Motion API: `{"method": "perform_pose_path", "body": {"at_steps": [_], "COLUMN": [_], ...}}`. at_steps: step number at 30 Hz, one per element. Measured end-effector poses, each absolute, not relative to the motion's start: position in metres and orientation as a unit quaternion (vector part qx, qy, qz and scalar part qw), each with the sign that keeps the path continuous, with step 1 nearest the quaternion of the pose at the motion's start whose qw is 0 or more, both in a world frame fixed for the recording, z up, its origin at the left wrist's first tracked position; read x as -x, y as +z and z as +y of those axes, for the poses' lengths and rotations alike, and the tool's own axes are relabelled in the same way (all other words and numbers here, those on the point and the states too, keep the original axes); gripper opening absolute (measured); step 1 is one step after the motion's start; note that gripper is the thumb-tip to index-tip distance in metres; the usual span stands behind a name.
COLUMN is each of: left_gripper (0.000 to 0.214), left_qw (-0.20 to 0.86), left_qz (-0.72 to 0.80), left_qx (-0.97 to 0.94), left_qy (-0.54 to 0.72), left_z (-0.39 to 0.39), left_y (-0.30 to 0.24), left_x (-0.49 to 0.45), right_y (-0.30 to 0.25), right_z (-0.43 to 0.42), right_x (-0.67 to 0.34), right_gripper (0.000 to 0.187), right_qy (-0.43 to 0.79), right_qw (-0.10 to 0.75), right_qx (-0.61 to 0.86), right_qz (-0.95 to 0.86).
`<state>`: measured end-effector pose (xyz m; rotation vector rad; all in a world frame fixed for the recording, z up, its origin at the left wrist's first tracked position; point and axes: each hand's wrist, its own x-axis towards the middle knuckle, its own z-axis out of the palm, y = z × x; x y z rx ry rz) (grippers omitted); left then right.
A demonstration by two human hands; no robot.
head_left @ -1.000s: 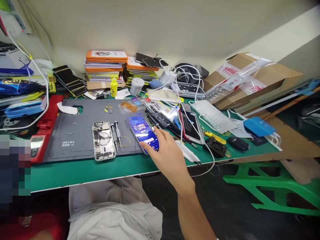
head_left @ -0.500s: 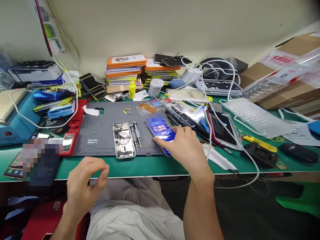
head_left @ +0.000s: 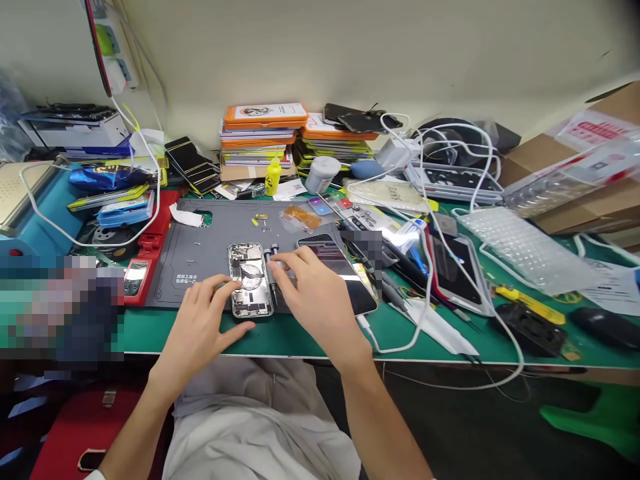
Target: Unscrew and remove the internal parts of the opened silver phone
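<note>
An opened phone (head_left: 249, 279) with its insides showing lies on a grey work mat (head_left: 200, 250). My left hand (head_left: 203, 323) pinches its lower left corner between thumb and fingers. Two small screwdrivers (head_left: 271, 261) lie along the phone's right side. My right hand (head_left: 313, 297) reaches over them with fingers stretched out, the tips touching the screwdrivers. Partly under that hand lies a second phone (head_left: 343, 263), screen up and dark.
The green bench (head_left: 300, 340) is crowded: stacked orange boxes (head_left: 263, 130) and a yellow bottle (head_left: 273, 177) at the back, white cables (head_left: 425, 220), a dark tablet (head_left: 453, 270) and bubble wrap (head_left: 525, 247) to the right, a red tool tray (head_left: 145, 263) to the left.
The second phone's lit screen has gone dark. My right hand has left it and moved left to the screwdrivers. My left hand has come up from my lap onto the opened phone.
</note>
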<state>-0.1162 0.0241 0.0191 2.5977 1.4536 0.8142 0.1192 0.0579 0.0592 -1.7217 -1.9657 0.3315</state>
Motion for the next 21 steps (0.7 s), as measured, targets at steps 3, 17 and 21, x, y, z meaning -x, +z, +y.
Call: {"method": "perform_pose_path", "body": {"at_steps": [3,17,21], "left_gripper": [0.06,0.082,0.077], "left_qw": [0.045,0.077,0.062], "left_qz": [0.471,0.505,0.505], "left_qx": [-0.849,-0.828,-0.831], "left_qy": [0.234,0.233,0.224], "left_z": [0.023,0.02,0.018], "left_y": [0.017,0.017,0.017], "left_x": [0.117,0.113,0.112], "right_y": [0.062,0.053,0.032], "right_z": [0.073,0.066,0.04], "right_x": [-0.106,-0.114,-0.116], "right_gripper": [0.038,0.017,0.012], "right_qy": [0.095,0.239,0.181], "right_qw": [0.153,0.316,0.497], "right_qx": [0.677,0.655,0.573], "right_qz": [-0.713,-0.643,-0.626]}}
